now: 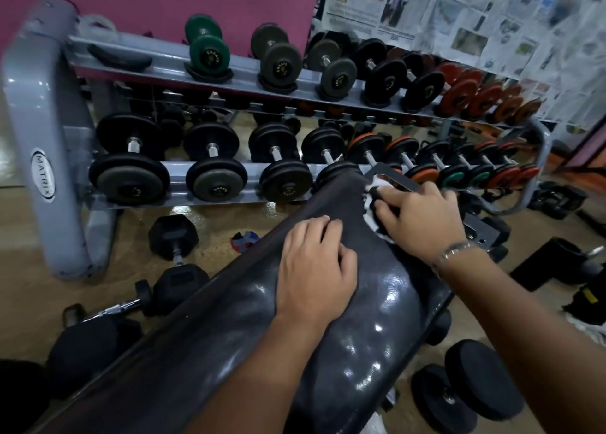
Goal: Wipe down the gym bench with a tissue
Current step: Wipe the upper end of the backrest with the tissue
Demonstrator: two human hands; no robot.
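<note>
A black padded gym bench (249, 328) runs from the lower left up to the middle of the view, its surface shiny near me. My left hand (316, 269) lies flat on the pad with fingers together, holding nothing. My right hand (421, 224), with a metal bracelet on the wrist, presses a crumpled white tissue (372, 209) against the bench's far right edge. Most of the tissue is hidden under my fingers.
A grey two-tier dumbbell rack (46, 158) full of dumbbells stands just behind the bench. Loose hex dumbbells (173, 237) lie on the floor to the left, round dumbbells (469, 391) to the lower right. Black bench parts (554, 263) sit at right. Newspaper covers the far wall.
</note>
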